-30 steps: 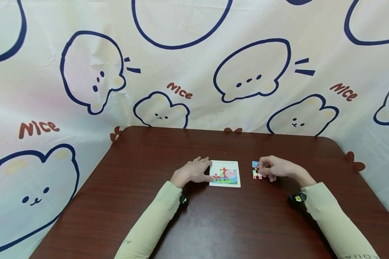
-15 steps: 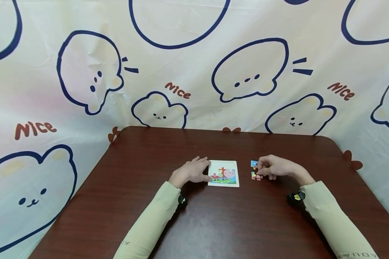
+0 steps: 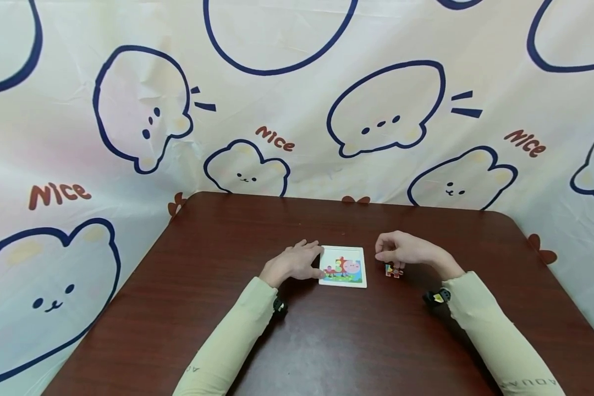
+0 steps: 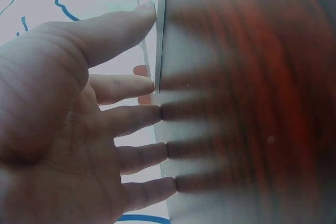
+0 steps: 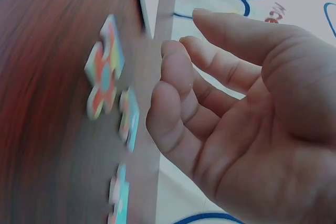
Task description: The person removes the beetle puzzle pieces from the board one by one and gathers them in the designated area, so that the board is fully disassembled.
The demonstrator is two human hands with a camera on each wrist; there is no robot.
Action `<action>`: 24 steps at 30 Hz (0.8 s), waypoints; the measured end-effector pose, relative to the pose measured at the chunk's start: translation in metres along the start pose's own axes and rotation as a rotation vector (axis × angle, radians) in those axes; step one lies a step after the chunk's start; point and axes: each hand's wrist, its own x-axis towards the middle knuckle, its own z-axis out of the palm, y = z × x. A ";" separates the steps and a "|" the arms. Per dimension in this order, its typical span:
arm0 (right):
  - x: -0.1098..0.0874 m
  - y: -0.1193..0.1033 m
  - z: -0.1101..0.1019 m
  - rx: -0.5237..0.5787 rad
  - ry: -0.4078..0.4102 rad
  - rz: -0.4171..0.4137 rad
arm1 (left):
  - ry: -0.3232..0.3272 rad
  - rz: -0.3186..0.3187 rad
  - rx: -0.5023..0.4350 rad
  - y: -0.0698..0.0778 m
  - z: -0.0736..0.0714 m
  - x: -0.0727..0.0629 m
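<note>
My left hand [image 3: 295, 263] rests with spread fingers at the left edge of a white-framed picture puzzle [image 3: 343, 279], thumb at its border. In the left wrist view, its fingertips touch the table beside the puzzle board [image 4: 161, 30]. My right hand [image 3: 408, 248] hovers between the board and the loose pieces, fingers loosely bent. A gap shows between its thumb and index finger in the right wrist view, with nothing seen there. Below it lies a flower-patterned puzzle piece [image 5: 105, 80], with a blue-edged piece [image 5: 129, 118] and another piece [image 5: 119, 195] farther off.
The brown wooden table [image 3: 346, 341] spreads out around both hands. A pale curtain [image 3: 302, 110] with bear drawings hangs behind it and along both sides. Dark bands with cameras sit at the left wrist [image 3: 279, 306] and right wrist [image 3: 438, 297].
My right hand has moved left and slightly away from me, now covering the upper blue piece in the head view and showing more of the lower one. The left hand stays at the board.
</note>
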 end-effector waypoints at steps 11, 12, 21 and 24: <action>0.024 -0.024 0.012 -0.032 -0.016 -0.045 | -0.002 -0.002 0.004 0.002 -0.001 0.000; 0.025 -0.026 0.013 -0.041 -0.017 -0.051 | -0.002 -0.003 0.004 0.002 -0.001 0.000; 0.037 -0.039 0.026 -0.056 -0.025 -0.057 | -0.006 -0.012 0.010 0.001 -0.002 0.001; 0.039 -0.042 0.030 -0.053 -0.030 -0.074 | -0.010 -0.011 0.011 0.000 -0.002 0.001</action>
